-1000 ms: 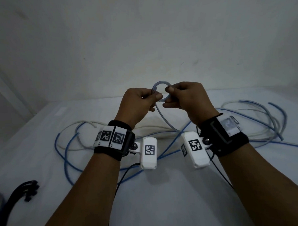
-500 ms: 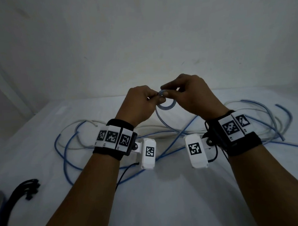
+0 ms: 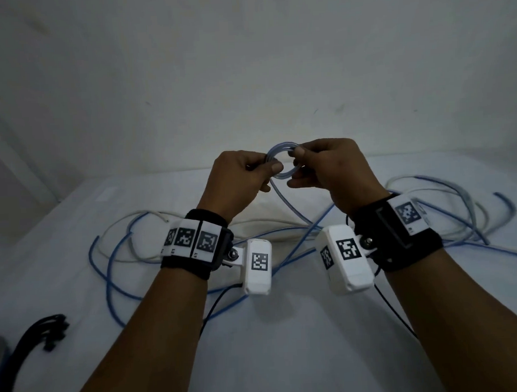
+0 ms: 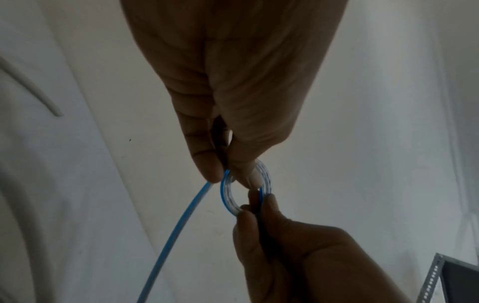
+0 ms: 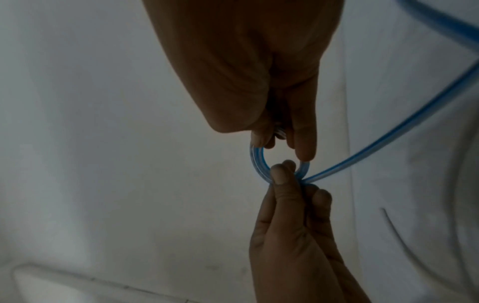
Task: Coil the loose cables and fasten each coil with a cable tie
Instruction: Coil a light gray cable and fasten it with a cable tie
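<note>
Blue-striped clear cable (image 3: pixel 293 206) is wound into a small coil (image 3: pixel 280 163), pinched by the left hand (image 3: pixel 241 183) and right hand (image 3: pixel 328 170) above the desk's (image 3: pixel 287 342) far edge.

A white table (image 3: pixel 287 342) ran up to a pale wall (image 3: pixel 245 63), and a grey perforated metal bracket (image 4: pixel 430 280) showed at the left-wrist view's lower right corner.

Between the two grips the coil (image 4: pixel 228 196) looks like glossy, translucent blue-and-clear plastic tubing, smooth-skinned, while below them the tabletop (image 3: pixel 287 342) is matt white and the wrist straps (image 3: pixel 206 257) are black cloth
</note>
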